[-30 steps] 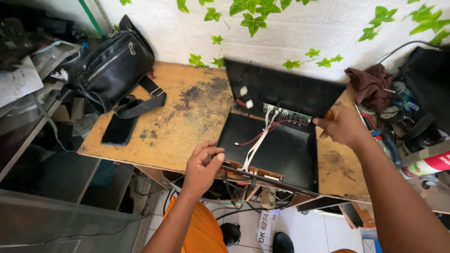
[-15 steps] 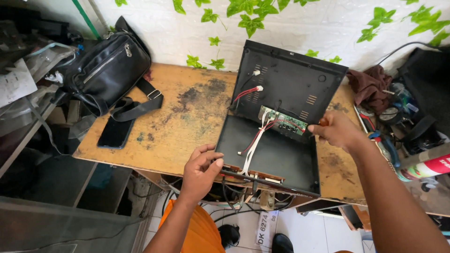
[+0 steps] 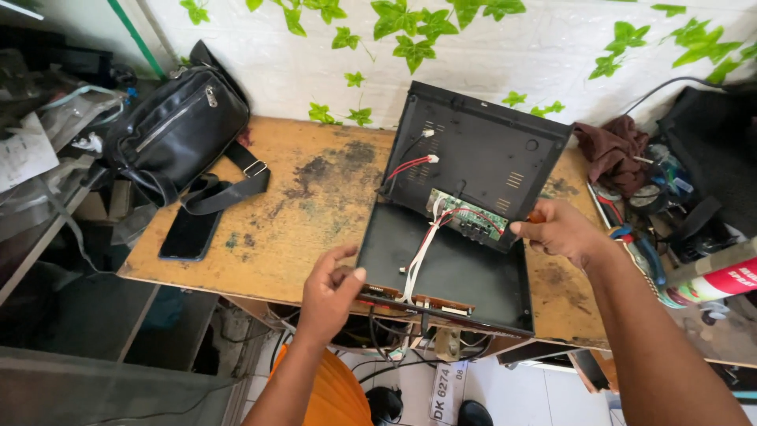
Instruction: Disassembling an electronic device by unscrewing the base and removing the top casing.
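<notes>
We have swung the black lid [image 3: 481, 154] upright; right hand [image 3: 564, 231] holds its edge, left hand [image 3: 331, 292] pinches the base [image 3: 449, 272], exposing wires [image 3: 422, 248].

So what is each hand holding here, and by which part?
The left hand grips the front left corner of the black case base. The right hand holds the right edge of the raised lid, near the hinge line.

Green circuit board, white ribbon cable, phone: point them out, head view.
green circuit board [image 3: 465, 214], head view, middle of the board at the lid's lower edge
white ribbon cable [image 3: 420, 254], head view, mid-run over the black tray
phone [image 3: 189, 233], head view, centre of its dark screen
</notes>
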